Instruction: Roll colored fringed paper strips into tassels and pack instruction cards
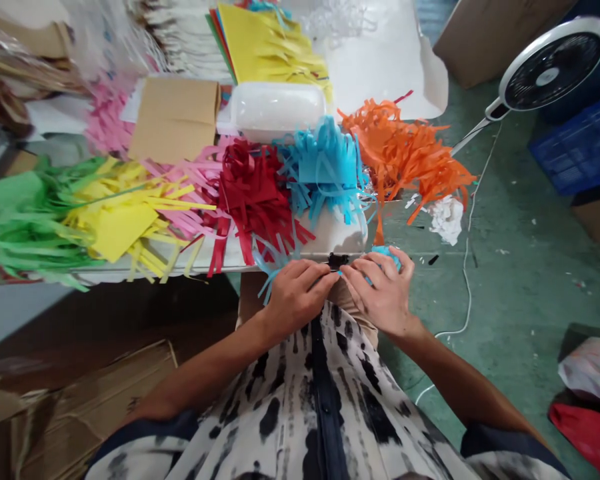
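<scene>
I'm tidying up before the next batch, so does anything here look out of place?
A crumpled wad of white paper lies just beside the orange paper fringe. It looks like discarded scrap, unlike the flat, cleanly cut colored strips around it.

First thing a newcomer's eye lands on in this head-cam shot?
The long row of fringed paper bunches in green, yellow, pink, red, blue and orange, running across the middle of the view along the white table edge. Just below it, the left hand and right hand meet at that edge beside blue paper strips. At upper right, a white-rimmed electric fan stands out.
</scene>
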### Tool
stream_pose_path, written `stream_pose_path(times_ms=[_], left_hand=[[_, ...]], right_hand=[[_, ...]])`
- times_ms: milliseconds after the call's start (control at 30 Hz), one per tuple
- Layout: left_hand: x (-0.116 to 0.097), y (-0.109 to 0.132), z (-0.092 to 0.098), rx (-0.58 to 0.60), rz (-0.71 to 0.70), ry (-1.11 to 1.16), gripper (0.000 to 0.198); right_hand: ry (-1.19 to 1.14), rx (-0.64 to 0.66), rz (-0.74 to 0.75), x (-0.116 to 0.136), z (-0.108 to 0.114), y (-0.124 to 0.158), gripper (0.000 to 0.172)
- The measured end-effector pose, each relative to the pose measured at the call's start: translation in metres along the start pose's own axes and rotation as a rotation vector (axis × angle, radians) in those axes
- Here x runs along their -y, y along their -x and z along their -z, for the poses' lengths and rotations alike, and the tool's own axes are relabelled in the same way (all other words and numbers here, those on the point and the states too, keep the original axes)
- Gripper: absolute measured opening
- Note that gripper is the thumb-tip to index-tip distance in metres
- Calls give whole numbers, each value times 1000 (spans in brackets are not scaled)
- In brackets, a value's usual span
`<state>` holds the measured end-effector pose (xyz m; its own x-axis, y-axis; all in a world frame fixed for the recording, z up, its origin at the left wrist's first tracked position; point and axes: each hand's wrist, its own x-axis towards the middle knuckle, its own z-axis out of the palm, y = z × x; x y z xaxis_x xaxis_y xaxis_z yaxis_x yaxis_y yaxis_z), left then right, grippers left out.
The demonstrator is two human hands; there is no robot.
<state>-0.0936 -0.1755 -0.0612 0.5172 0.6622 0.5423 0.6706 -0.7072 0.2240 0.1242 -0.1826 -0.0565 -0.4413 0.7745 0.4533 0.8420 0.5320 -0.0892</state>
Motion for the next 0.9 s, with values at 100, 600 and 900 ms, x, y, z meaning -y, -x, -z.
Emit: stream_pose_path(times_ms=[100,600,900], left_hand=[[-12,-13,14,-44,94,112,12],[2,-76,50,270,910,1528,26],[15,-86,32,-24,827,1437,25]], right_hand=[[26,-78,33,-5,13,-7,18],[-293,-297,51,-19,68,-66,19],[-860,-293,-265,-12,41,-97,12]])
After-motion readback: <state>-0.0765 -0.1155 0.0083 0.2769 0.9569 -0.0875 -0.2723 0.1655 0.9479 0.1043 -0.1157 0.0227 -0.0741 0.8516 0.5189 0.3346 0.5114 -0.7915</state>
